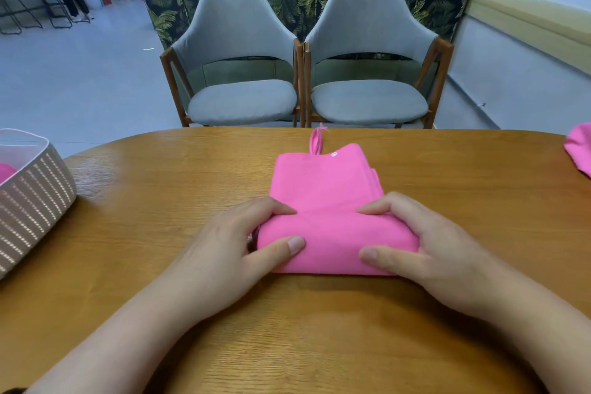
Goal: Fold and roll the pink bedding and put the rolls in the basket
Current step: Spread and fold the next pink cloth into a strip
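A folded pink bedding piece lies on the wooden table in front of me, its near end rolled into a thick roll. Its far edge shows a loop and a white snap. My left hand grips the roll's left end, fingers over the top and thumb on the near side. My right hand grips the right end the same way. The basket, pale and woven, stands at the table's left edge with some pink cloth inside.
Another pink cloth lies at the table's far right edge. Two grey chairs stand beyond the far side of the table, with a leaf-patterned sofa back behind them.
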Action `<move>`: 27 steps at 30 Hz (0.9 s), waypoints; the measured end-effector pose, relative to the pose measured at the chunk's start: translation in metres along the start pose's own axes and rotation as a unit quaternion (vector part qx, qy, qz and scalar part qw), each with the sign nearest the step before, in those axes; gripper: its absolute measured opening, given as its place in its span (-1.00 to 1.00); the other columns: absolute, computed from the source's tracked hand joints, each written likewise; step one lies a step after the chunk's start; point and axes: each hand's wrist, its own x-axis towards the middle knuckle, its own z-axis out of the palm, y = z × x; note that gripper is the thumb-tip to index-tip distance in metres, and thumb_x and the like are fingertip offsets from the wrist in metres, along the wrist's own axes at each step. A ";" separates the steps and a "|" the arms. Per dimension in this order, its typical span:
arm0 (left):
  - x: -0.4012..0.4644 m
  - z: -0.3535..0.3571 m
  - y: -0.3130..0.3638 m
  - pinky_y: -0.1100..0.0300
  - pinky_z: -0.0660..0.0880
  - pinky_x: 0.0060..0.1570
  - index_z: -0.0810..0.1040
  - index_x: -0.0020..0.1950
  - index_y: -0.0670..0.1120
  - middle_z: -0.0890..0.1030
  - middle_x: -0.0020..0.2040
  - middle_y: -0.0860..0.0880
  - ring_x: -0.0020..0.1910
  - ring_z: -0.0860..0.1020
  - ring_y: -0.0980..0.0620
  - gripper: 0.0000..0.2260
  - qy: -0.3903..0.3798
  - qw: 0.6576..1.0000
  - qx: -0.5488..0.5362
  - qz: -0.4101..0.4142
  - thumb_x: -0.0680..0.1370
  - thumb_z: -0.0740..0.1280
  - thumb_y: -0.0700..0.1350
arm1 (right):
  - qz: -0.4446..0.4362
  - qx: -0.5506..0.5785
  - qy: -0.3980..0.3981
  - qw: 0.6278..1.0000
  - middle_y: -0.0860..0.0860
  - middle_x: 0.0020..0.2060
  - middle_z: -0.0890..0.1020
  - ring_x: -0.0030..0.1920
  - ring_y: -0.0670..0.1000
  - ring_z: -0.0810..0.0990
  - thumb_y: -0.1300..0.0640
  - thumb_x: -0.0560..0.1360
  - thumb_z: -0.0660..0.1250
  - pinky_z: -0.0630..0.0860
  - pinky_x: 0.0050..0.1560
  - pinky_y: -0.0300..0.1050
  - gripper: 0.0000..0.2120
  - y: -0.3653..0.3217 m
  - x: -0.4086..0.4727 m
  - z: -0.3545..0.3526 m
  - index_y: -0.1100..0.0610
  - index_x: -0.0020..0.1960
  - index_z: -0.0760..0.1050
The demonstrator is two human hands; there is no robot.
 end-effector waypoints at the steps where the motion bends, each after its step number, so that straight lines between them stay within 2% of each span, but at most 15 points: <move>1: 0.001 0.001 0.000 0.43 0.37 -0.07 0.51 0.18 0.28 0.56 0.06 0.36 0.02 0.52 0.30 -0.59 0.001 1.000 -0.007 -0.012 0.42 0.20 0.41 | 0.004 0.014 0.002 1.000 -0.37 0.10 0.52 0.10 -0.30 0.50 -0.34 0.31 0.35 0.33 -0.07 -0.47 -0.60 -0.001 0.001 -0.001 -0.33 0.13 0.45; 3: 0.002 0.000 0.001 0.38 0.39 -0.11 0.55 0.13 0.24 0.61 -0.02 0.28 -0.05 0.55 0.26 -0.60 0.011 0.999 -0.024 -0.023 0.44 0.15 0.39 | 0.007 0.032 -0.006 0.999 -0.33 0.03 0.59 0.05 -0.26 0.56 -0.32 0.34 0.34 0.37 -0.06 -0.40 -0.66 -0.003 0.004 -0.002 -0.31 0.09 0.50; 6: 0.001 0.000 0.001 0.20 0.44 0.07 0.63 0.07 0.14 0.65 -0.03 0.18 0.03 0.57 0.19 -0.59 0.015 0.998 -0.049 -0.019 0.53 0.08 0.29 | 0.022 0.051 -0.021 0.998 -0.24 -0.03 0.66 -0.02 -0.19 0.63 -0.33 0.39 0.29 0.51 0.03 -0.15 -0.67 -0.005 0.004 -0.001 -0.24 0.07 0.56; 9: 0.001 -0.001 0.001 0.23 0.40 0.19 0.63 0.15 0.06 0.60 0.10 0.21 0.17 0.54 0.21 -0.68 0.046 0.997 -0.007 0.064 0.62 0.13 0.10 | 0.030 0.061 -0.020 0.997 -0.18 -0.09 0.69 -0.09 -0.14 0.65 -0.32 0.41 0.27 0.56 0.04 0.00 -0.68 -0.008 0.005 -0.001 -0.18 0.03 0.60; 10: 0.000 -0.002 0.001 0.22 0.40 0.21 0.62 0.18 0.05 0.59 0.12 0.21 0.19 0.53 0.21 -0.71 0.048 0.995 0.010 0.086 0.63 0.15 0.08 | 0.033 0.064 -0.019 0.997 -0.17 -0.11 0.69 -0.10 -0.15 0.65 -0.31 0.41 0.27 0.57 0.02 -0.01 -0.69 -0.008 0.005 -0.001 -0.18 0.01 0.60; 12: -0.003 -0.004 0.002 0.25 0.37 0.25 0.56 0.27 0.12 0.56 0.19 0.26 0.24 0.49 0.26 -0.64 0.017 0.996 0.032 0.082 0.57 0.22 0.24 | 0.042 0.065 -0.011 0.997 -0.19 -0.14 0.69 -0.13 -0.17 0.65 -0.32 0.41 0.25 0.55 -0.04 -0.08 -0.71 -0.009 0.006 0.000 -0.20 -0.04 0.61; 14: -0.007 -0.004 0.005 0.45 0.31 0.20 0.41 0.34 0.25 0.47 0.21 0.37 0.23 0.41 0.41 -0.41 -0.026 0.997 0.054 0.042 0.38 0.30 0.45 | 0.047 0.061 0.033 0.997 -0.25 -0.12 0.67 -0.10 -0.22 0.62 -0.37 0.40 0.22 0.49 -0.07 -0.15 -0.68 -0.007 0.006 0.005 -0.23 -0.04 0.60; 15: -0.008 -0.003 0.005 0.54 0.27 0.16 0.34 0.34 0.29 0.42 0.17 0.43 0.18 0.37 0.48 -0.33 -0.037 0.997 0.063 0.027 0.29 0.32 0.49 | 0.046 0.050 0.066 0.995 -0.30 -0.08 0.65 -0.05 -0.25 0.59 -0.42 0.42 0.20 0.45 -0.07 -0.19 -0.65 -0.005 0.005 0.008 -0.25 0.00 0.58; 17: -0.006 0.000 0.005 0.60 0.24 0.09 0.27 0.31 0.34 0.38 0.14 0.47 0.12 0.33 0.57 -0.31 -0.035 0.997 0.064 0.013 0.24 0.32 0.50 | 0.027 0.015 0.100 0.994 -0.38 0.03 0.55 0.07 -0.30 0.52 -0.51 0.42 0.19 0.39 -0.04 -0.28 -0.59 0.000 0.002 0.011 -0.28 0.10 0.47; 19: -0.005 0.001 0.004 0.57 0.27 0.07 0.26 0.29 0.35 0.41 0.15 0.44 0.09 0.34 0.56 -0.33 -0.024 0.998 0.061 0.005 0.25 0.30 0.52 | 0.014 -0.002 0.047 0.999 -0.46 0.12 0.43 0.13 -0.34 0.45 -0.50 0.31 0.30 0.35 -0.04 -0.42 -0.49 0.001 -0.001 0.008 -0.34 0.17 0.35; 21: -0.004 0.001 0.003 0.54 0.30 0.05 0.26 0.30 0.34 0.44 0.17 0.41 0.10 0.38 0.49 -0.35 -0.018 0.998 0.059 0.003 0.28 0.27 0.53 | 0.025 -0.003 -0.010 1.000 -0.53 0.14 0.34 0.14 -0.37 0.42 -0.44 0.22 0.48 0.36 -0.03 -0.42 -0.36 0.000 -0.002 0.003 -0.40 0.20 0.28; 23: -0.004 0.001 0.002 0.53 0.31 0.06 0.30 0.32 0.31 0.46 0.19 0.39 0.14 0.42 0.41 -0.38 -0.011 0.998 0.058 0.005 0.33 0.23 0.52 | 0.025 -0.003 -0.016 1.000 -0.50 0.13 0.38 0.11 -0.33 0.46 -0.38 0.18 0.49 0.39 -0.05 -0.36 -0.35 0.001 0.000 0.001 -0.42 0.20 0.30; 27: -0.003 0.000 0.000 0.46 0.31 0.19 0.44 0.32 0.26 0.49 0.23 0.38 0.23 0.44 0.37 -0.46 0.005 1.000 0.029 0.007 0.43 0.17 0.46 | 0.013 0.017 -0.004 1.000 -0.37 0.01 0.57 -0.04 -0.24 0.58 -0.37 0.21 0.44 0.42 -0.14 -0.40 -0.47 -0.002 0.004 -0.001 -0.41 0.15 0.39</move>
